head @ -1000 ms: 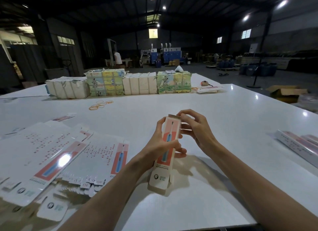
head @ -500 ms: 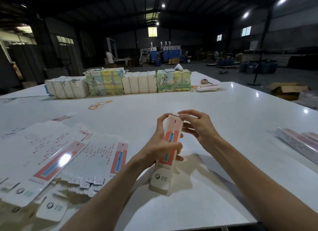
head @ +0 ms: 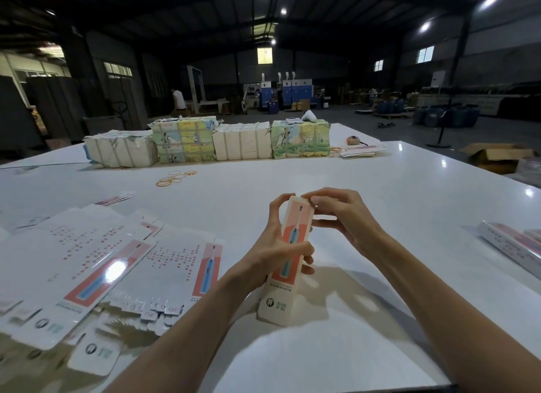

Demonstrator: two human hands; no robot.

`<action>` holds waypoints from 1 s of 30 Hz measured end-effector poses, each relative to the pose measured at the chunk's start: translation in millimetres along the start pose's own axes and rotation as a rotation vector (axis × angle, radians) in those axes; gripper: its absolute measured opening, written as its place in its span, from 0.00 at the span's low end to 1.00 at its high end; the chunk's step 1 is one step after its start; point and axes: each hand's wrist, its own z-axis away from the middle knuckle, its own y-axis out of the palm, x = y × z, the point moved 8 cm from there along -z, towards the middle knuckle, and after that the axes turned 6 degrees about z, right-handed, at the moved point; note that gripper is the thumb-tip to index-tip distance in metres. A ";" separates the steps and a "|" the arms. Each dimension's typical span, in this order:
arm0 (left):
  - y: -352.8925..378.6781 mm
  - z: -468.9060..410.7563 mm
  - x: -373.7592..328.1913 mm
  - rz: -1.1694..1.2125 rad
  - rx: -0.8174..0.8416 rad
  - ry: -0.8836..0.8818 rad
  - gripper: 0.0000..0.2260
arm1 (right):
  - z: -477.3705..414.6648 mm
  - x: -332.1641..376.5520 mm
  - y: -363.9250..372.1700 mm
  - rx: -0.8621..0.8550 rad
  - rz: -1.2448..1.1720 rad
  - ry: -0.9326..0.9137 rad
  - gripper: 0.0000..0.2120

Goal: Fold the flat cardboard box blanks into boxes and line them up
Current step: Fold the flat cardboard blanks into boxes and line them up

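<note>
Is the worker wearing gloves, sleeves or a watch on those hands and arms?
No gloves: the left hand and right hand are both bare. The left forearm and right forearm are uncovered to the picture's edge, with no sleeve, watch or bracelet showing. No ring is visible either.

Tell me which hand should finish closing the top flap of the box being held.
Right. The right hand pinches the top end of the box, where the flap closes. The left hand grips the box's middle, holding it upright, so it is better left as support.
</note>
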 end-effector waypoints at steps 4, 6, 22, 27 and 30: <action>-1.6 1.0 -1.2 0.030 -0.025 -0.037 0.42 | 4.9 6.0 6.2 -0.014 0.171 -0.108 0.08; -1.7 1.2 -0.2 0.033 -0.035 -0.032 0.43 | 6.4 5.1 7.2 -0.041 0.169 -0.125 0.08; -37.5 -3.5 21.5 0.506 -0.436 -0.030 0.33 | 19.2 3.7 52.7 -0.036 0.743 -0.254 0.16; -27.9 -5.4 26.1 0.758 -0.377 -0.059 0.31 | 28.2 -3.1 73.8 0.166 0.953 -0.166 0.31; -16.5 -6.8 20.1 0.604 -0.291 -0.050 0.33 | 34.2 4.4 56.5 0.107 0.929 -0.167 0.29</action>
